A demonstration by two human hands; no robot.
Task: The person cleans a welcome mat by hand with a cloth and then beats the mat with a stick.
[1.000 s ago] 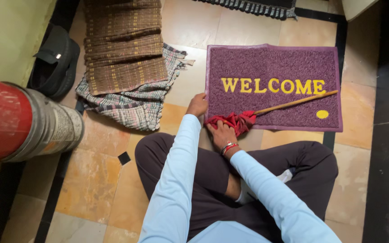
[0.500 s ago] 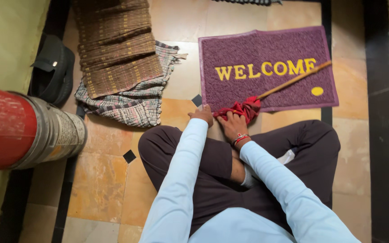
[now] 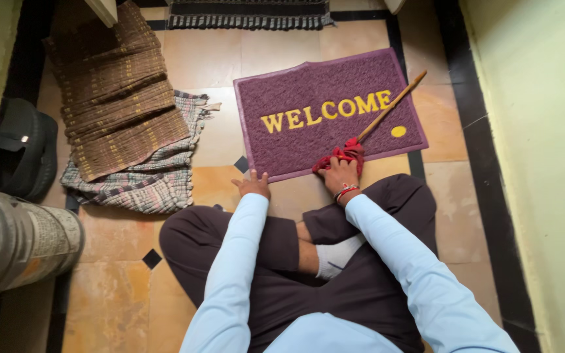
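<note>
Right hand (image 3: 340, 175) clenched on the red brush head (image 3: 342, 155) at the purple doormat (image 3: 329, 111) edge — left hand (image 3: 253, 186) flat on floor, fingers released. Mat could slide — nothing pins it.

A purple rectangular doormat (image 3: 325, 111) with yellow lettering lies ahead on the floor.

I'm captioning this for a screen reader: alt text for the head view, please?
A seated person's right hand grips a red cloth on a wooden stick at a purple doormat; the left hand rests on the tiled floor.
</note>
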